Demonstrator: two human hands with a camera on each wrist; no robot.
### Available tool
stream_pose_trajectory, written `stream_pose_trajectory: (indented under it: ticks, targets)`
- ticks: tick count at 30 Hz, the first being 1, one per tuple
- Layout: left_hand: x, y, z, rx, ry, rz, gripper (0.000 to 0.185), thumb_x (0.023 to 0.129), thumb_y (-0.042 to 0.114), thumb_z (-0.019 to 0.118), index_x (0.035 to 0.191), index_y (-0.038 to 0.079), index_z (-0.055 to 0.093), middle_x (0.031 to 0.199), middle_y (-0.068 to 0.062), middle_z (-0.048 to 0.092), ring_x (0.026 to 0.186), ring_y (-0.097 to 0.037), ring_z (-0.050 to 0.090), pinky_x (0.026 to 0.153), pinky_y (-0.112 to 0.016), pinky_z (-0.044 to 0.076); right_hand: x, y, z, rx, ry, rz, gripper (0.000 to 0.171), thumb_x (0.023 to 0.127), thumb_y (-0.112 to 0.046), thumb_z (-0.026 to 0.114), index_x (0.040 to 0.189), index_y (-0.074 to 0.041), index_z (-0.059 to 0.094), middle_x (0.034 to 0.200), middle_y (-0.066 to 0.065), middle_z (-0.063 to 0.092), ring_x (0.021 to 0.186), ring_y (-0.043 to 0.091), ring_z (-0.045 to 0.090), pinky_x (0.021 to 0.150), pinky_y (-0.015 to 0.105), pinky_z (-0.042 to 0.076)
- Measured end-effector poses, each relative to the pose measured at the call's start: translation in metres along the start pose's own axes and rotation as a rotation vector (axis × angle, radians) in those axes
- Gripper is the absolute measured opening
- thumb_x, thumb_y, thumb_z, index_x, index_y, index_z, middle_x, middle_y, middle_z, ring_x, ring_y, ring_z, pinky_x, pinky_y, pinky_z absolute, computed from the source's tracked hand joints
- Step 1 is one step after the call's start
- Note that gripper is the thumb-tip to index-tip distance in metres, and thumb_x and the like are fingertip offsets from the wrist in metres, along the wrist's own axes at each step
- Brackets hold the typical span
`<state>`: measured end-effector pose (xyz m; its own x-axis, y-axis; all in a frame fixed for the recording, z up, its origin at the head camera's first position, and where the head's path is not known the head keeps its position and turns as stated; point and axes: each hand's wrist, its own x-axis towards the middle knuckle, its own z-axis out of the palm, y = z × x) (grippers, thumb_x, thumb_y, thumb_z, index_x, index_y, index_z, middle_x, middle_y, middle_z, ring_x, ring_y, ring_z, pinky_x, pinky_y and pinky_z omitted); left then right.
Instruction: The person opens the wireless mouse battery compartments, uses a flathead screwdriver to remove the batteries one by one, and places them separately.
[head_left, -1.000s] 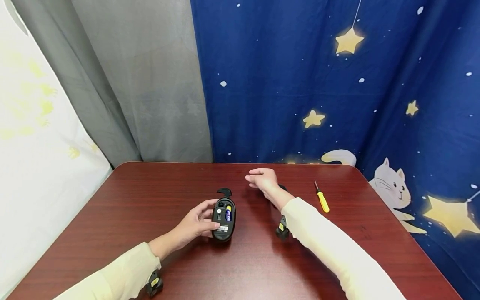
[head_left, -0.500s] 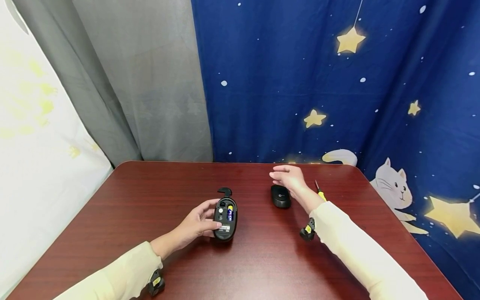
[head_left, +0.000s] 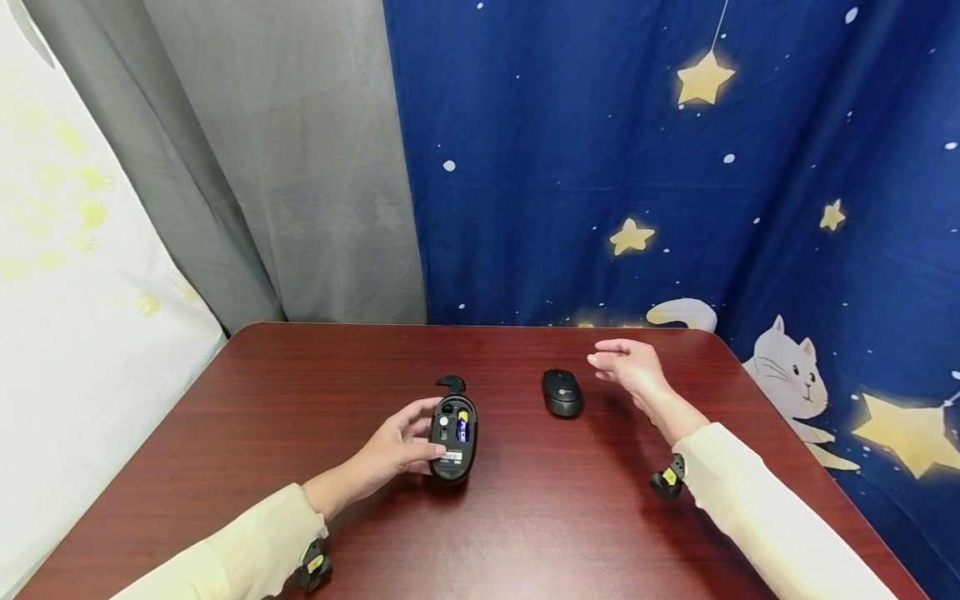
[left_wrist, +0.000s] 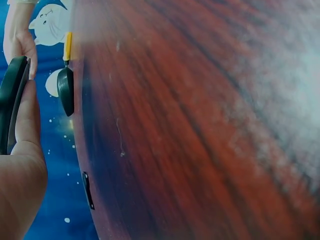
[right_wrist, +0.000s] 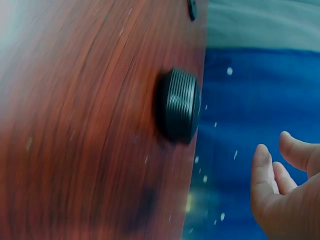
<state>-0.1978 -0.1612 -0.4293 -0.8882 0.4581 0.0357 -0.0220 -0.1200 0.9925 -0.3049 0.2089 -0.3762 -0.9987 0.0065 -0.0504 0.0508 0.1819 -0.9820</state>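
My left hand (head_left: 393, 446) grips a black computer mouse (head_left: 452, 462) with its underside facing up, the thumb over the lower left edge. A blue and yellow battery (head_left: 462, 426) sits in its uncovered battery bay. Just behind this mouse, a black curved battery cover (head_left: 452, 382) lies on the table. My right hand (head_left: 636, 367) is held above the right part of the table, fingers loosely bent, nothing in them. To its left, a second black mouse (head_left: 562, 392) rests buttons-up. In the left wrist view a yellow-handled screwdriver (left_wrist: 68, 46) shows; in the head view the right arm hides it.
A dark red wooden table (head_left: 322, 367) bears everything. Beyond its far edge hang a grey curtain (head_left: 322, 167) and a blue starry curtain (head_left: 525, 167). White fabric (head_left: 82, 333) is on the left.
My right hand has moved rightward over the second mouse, uncovering it, and now overlaps the place where the screwdriver showed. The left hand keeps its hold on the mouse, nearly still.
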Motion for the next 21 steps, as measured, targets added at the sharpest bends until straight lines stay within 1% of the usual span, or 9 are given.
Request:
stream_pose_trajectory:
  ticks: [4,7,10,13,17,21]
  targets:
    - [-0.001,-0.001,-0.001,0.005,-0.001,0.002,0.07,0.087,-0.001,0.068,0.147,0.005,0.031,0.126,-0.024,0.055,0.097,-0.031,0.066,0.075,-0.047,0.056,-0.003,0.006,-0.019,-0.067,0.034,0.02,0.047,0.089,-0.007,0.07,0.129,0.01,0.053,0.103,0.011,0.069,0.079,0.006,0.067,0.086,0.039,0.052]
    - [-0.001,-0.001,-0.001,0.009,-0.003,0.002,0.07,0.087,-0.002,0.067,0.147,0.005,0.031,0.127,-0.024,0.055,0.097,-0.031,0.066,0.075,-0.047,0.056,-0.006,0.013,-0.032,-0.112,0.06,0.03,0.047,0.09,-0.01,0.07,0.129,0.009,0.054,0.105,0.011,0.068,0.078,0.005,0.066,0.086,0.04,0.052]
    - [-0.001,-0.002,-0.002,0.011,-0.005,0.004,0.07,0.087,-0.002,0.067,0.147,0.005,0.031,0.126,-0.024,0.055,0.098,-0.032,0.066,0.075,-0.047,0.056,-0.008,0.021,-0.044,-0.136,0.08,0.035,0.049,0.09,-0.011,0.07,0.129,0.011,0.053,0.109,0.013,0.066,0.078,0.006,0.066,0.085,0.039,0.052]
    - [0.0,-0.002,-0.002,0.012,-0.003,0.008,0.07,0.087,-0.002,0.067,0.147,0.005,0.032,0.126,-0.024,0.055,0.097,-0.032,0.066,0.075,-0.048,0.056,-0.009,0.03,-0.056,-0.165,0.102,0.047,0.049,0.09,-0.011,0.069,0.13,0.013,0.052,0.111,0.017,0.065,0.082,0.01,0.067,0.085,0.037,0.053]
    - [0.001,-0.002,-0.003,0.013,-0.002,0.011,0.07,0.087,-0.002,0.067,0.147,0.005,0.032,0.126,-0.024,0.055,0.097,-0.032,0.066,0.074,-0.047,0.056,-0.009,0.041,-0.069,-0.191,0.124,0.084,0.05,0.09,-0.012,0.07,0.13,0.013,0.051,0.108,0.016,0.064,0.085,0.014,0.068,0.08,0.033,0.055]
    - [0.0,-0.003,-0.003,0.013,-0.002,0.009,0.07,0.087,-0.002,0.068,0.147,0.005,0.031,0.126,-0.024,0.055,0.097,-0.032,0.066,0.075,-0.047,0.056,-0.008,0.05,-0.077,-0.202,0.11,0.124,0.051,0.089,-0.011,0.071,0.129,0.014,0.05,0.104,0.015,0.065,0.081,0.012,0.066,0.077,0.032,0.056]
